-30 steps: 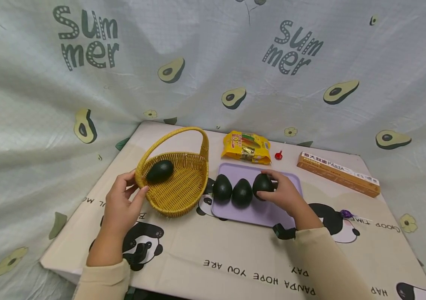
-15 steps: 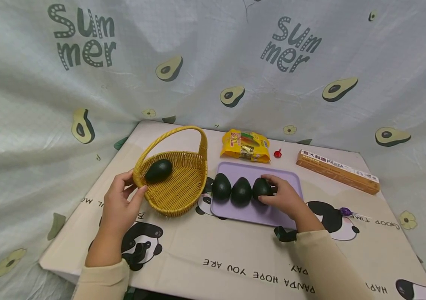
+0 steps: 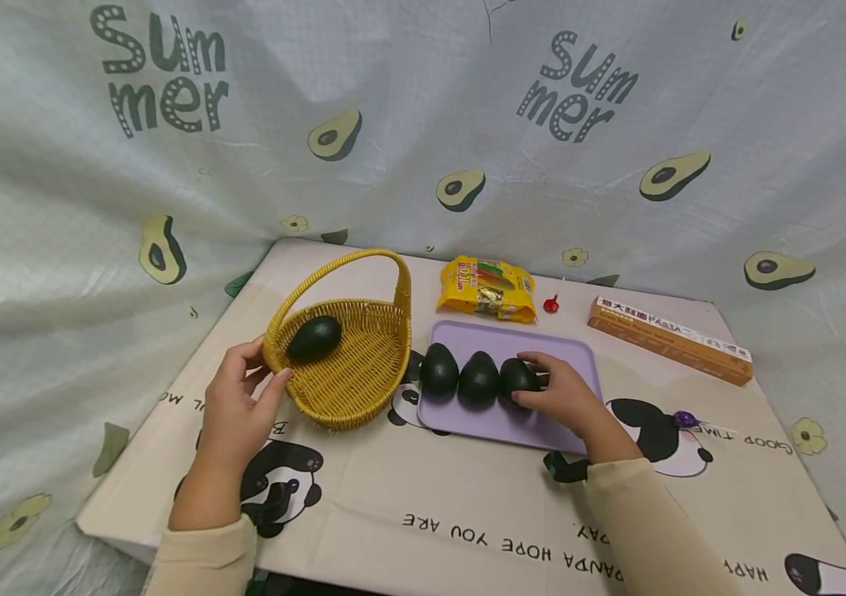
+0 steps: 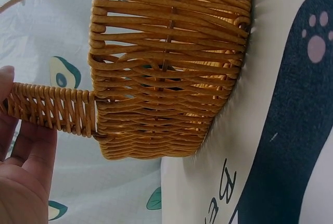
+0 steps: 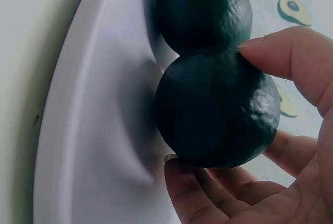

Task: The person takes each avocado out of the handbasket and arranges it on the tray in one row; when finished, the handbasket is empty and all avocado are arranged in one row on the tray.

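Observation:
My left hand (image 3: 237, 406) grips the base of the handle of a yellow woven basket (image 3: 356, 406); in the left wrist view, thumb and fingers close round the wicker handle (image 4: 52, 108). One dark green avocado (image 3: 315, 339) lies inside the basket, at its left. On a lilac tray (image 3: 497, 429) to the right, two avocados, a left one (image 3: 439, 372) and a middle one (image 3: 478, 381), sit side by side. My right hand (image 3: 560, 396) holds a third avocado (image 5: 216, 109) between thumb and fingers, against the middle one. Whether its underside rests on the tray is unclear.
Behind the tray lie a yellow food packet (image 3: 487, 290) and a small red item (image 3: 551, 305). A long pasta box (image 3: 669, 341) lies at the back right. Near the right forearm is a small purple wrapped item (image 3: 685, 420). A printed curtain (image 3: 393, 99) hangs behind the table.
My right hand has lowered the avocado slightly toward the tray and closer to the middle avocado. The left hand and the basket have stayed in place; the head view has shifted slightly.

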`<action>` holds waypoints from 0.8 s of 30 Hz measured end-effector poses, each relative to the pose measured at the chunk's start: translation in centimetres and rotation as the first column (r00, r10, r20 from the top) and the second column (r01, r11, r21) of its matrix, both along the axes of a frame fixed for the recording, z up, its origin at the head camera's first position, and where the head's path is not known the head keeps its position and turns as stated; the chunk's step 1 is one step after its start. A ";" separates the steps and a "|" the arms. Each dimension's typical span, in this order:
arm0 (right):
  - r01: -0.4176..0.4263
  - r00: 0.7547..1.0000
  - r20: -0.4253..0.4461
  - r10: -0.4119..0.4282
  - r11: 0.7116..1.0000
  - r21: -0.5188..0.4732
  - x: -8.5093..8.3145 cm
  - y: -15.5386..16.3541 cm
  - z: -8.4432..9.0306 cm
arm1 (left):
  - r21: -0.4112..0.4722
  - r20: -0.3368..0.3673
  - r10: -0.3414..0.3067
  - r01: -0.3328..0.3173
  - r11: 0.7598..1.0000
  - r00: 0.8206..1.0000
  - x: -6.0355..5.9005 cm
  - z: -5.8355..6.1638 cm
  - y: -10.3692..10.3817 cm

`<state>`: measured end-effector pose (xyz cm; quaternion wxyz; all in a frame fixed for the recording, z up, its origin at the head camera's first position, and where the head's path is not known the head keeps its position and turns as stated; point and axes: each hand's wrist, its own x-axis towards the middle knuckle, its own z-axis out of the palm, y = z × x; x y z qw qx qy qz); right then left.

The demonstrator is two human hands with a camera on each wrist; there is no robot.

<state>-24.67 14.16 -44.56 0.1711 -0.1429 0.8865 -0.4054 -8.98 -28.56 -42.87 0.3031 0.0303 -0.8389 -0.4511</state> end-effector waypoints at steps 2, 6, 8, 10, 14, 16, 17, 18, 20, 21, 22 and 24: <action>-0.002 1.000 0.001 0.002 1.000 -0.001 0.0 0.1 0.0 | -0.001 0.000 0.002 -0.002 1.000 1.000 0.0 0.0 0.0; -0.009 1.000 -0.003 0.009 1.000 -0.013 0.0 0.3 -0.1 | 0.001 -0.004 0.002 -0.002 1.000 1.000 0.0 0.0 0.0; -0.011 1.000 -0.008 0.011 1.000 -0.015 0.1 0.4 -0.2 | 0.003 -0.005 0.000 0.000 1.000 1.000 0.0 0.0 0.0; -0.015 1.000 -0.017 0.015 1.000 -0.013 0.2 0.4 -0.2 | 0.003 -0.007 -0.001 0.001 1.000 1.000 -0.1 0.0 0.0; -0.024 0.999 -0.039 0.024 1.000 -0.009 0.3 0.4 0.0 | 0.002 -0.005 0.001 -0.001 1.000 1.000 -0.1 -0.1 0.0; -0.029 0.998 -0.050 0.028 1.000 -0.002 0.4 0.4 0.3 | 0.002 -0.004 0.001 -0.001 1.000 1.000 0.0 -0.1 0.0; -0.030 0.998 -0.055 0.030 1.000 0.002 0.5 0.4 0.5 | 0.002 -0.005 0.000 0.000 1.000 1.000 0.0 -0.2 0.0; -0.030 0.998 -0.059 0.031 1.000 0.007 0.6 0.4 0.7 | 0.002 -0.006 -0.001 0.001 1.000 1.000 0.0 -0.2 0.0; -0.031 0.997 -0.067 0.032 0.999 0.017 0.7 0.4 1.1 | 0.003 -0.008 -0.003 0.003 1.000 1.000 0.0 -0.2 0.0; -0.031 0.997 -0.070 0.033 0.999 0.022 0.8 0.5 1.3 | 0.003 -0.009 -0.003 0.003 1.000 1.000 0.0 -0.2 -0.1; -0.031 0.997 -0.073 0.033 0.999 0.022 0.9 0.5 1.5 | 0.003 -0.008 -0.002 0.002 1.000 1.000 0.0 -0.2 0.0; -0.031 0.996 -0.079 0.033 0.999 0.017 1.1 0.5 1.9 | 0.002 -0.006 0.001 -0.001 1.000 1.000 -0.1 -0.1 0.0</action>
